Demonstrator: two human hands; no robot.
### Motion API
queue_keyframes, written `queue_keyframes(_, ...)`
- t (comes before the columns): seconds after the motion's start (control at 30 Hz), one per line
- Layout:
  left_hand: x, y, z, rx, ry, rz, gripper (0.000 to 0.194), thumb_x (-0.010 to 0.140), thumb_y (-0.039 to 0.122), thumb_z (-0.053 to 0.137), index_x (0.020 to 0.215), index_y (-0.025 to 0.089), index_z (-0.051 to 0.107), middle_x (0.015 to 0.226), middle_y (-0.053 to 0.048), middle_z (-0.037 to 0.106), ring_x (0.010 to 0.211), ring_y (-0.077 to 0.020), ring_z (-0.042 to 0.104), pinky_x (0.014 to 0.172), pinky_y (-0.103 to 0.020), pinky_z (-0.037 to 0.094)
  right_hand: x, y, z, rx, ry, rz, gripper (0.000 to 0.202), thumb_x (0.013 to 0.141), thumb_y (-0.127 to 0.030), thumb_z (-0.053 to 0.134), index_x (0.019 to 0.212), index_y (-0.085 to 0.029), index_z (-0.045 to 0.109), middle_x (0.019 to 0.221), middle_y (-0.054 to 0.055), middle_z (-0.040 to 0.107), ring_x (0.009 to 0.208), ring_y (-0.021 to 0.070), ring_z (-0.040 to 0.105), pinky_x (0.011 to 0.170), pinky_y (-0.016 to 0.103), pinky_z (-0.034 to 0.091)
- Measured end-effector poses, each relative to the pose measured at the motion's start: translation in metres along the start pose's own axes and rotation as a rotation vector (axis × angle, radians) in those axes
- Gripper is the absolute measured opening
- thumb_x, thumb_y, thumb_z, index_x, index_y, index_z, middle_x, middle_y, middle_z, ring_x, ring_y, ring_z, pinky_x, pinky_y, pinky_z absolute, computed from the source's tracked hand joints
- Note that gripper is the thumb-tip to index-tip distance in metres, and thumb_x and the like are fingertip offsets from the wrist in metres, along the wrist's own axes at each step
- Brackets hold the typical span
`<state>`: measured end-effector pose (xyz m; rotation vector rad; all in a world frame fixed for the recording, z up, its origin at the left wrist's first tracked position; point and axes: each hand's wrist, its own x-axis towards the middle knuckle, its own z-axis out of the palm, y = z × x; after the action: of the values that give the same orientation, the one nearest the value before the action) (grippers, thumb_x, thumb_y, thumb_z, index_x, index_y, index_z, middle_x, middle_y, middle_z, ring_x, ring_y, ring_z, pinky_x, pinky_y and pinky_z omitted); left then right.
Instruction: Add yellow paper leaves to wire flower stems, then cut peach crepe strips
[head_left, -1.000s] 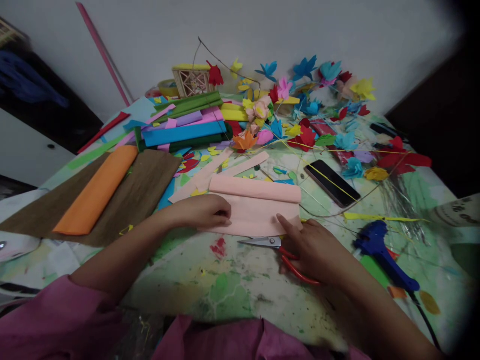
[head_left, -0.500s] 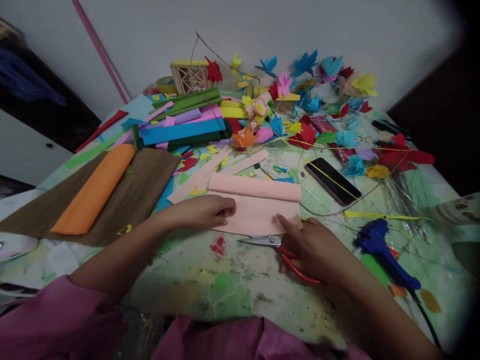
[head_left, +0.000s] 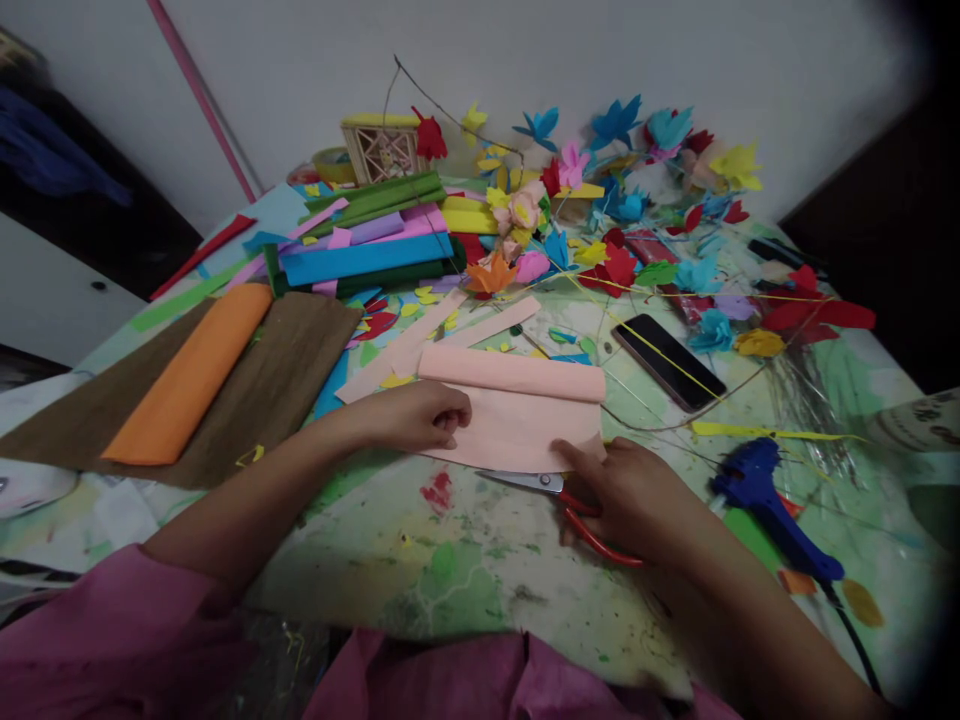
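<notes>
A sheet of peach crepe paper [head_left: 525, 425], its far part rolled or folded into a thick band, lies in front of me. My left hand [head_left: 424, 415] rests over its left side with fingers curled in; nothing shows inside them. At the near right corner, my right hand [head_left: 619, 485] has red-handled scissors [head_left: 551, 483] in its grip. Its thumb and index side touch the paper's corner. The scissor blades point left along the paper's near edge and look closed. Two peach strips [head_left: 487, 325] lie just beyond the roll.
Orange crepe paper [head_left: 191, 375] lies on a brown sheet [head_left: 292, 375] at left. Coloured paper rolls [head_left: 367, 260] and paper flowers [head_left: 615, 265] crowd the back. To the right are a phone [head_left: 667, 362], a blue glue gun [head_left: 776, 510] with cord, and thin wires [head_left: 810, 390].
Hardly anything differs. The view has shifted very slightly; both hands, the scissors and the peach paper keep their places.
</notes>
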<state>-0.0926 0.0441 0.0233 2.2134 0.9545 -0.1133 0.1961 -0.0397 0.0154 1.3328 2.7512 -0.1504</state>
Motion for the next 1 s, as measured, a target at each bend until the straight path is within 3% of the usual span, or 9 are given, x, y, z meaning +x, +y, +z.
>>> queue_keyframes(0.2, 0.000, 0.000, -0.001, -0.020, -0.004, -0.003, 0.020, 0.070, 0.023, 0.053, 0.089, 0.017, 0.058, 0.069, 0.000, 0.055, 0.059, -0.0123, 0.047, 0.051, -0.022, 0.029, 0.000, 0.000, 0.001, -0.041, -0.019, 0.004, 0.054, 0.076, -0.042, 0.055, 0.124, -0.018, 0.048, 0.069, 0.006, 0.063, 0.064, 0.0208, 0.051, 0.056, 0.028, 0.023)
queue_keyframes(0.5, 0.000, -0.002, 0.000, -0.047, 0.004, -0.011, 0.023, 0.068, 0.022, 0.053, 0.090, 0.017, 0.058, 0.070, 0.000, 0.055, 0.060, -0.0123, 0.048, 0.051, -0.022, 0.030, 0.003, -0.007, -0.002, -0.025, 0.022, -0.006, 0.076, 0.076, -0.036, 0.053, 0.141, -0.005, 0.026, 0.077, 0.012, 0.067, 0.076, 0.0266, 0.057, 0.068, 0.034, 0.035)
queue_keyframes(0.67, 0.000, -0.002, 0.001, -0.039, 0.009, 0.006, 0.023, 0.068, 0.021, 0.052, 0.090, 0.017, 0.059, 0.070, 0.000, 0.055, 0.059, -0.0120, 0.047, 0.052, -0.023, 0.030, 0.011, -0.012, -0.003, 0.026, -0.011, 0.001, 0.076, 0.076, -0.032, 0.051, 0.142, -0.006, 0.023, 0.077, 0.011, 0.068, 0.081, 0.0279, 0.058, 0.073, 0.036, 0.037)
queue_keyframes(1.0, 0.000, -0.003, 0.000, -0.038, 0.005, 0.018, 0.023, 0.069, 0.022, 0.053, 0.091, 0.018, 0.058, 0.069, 0.001, 0.055, 0.059, -0.0121, 0.047, 0.051, -0.023, 0.030, 0.012, -0.012, -0.002, -0.047, -0.040, 0.000, 0.073, 0.076, -0.030, 0.050, 0.141, -0.006, 0.028, 0.072, 0.011, 0.067, 0.073, 0.0269, 0.059, 0.062, 0.032, 0.035)
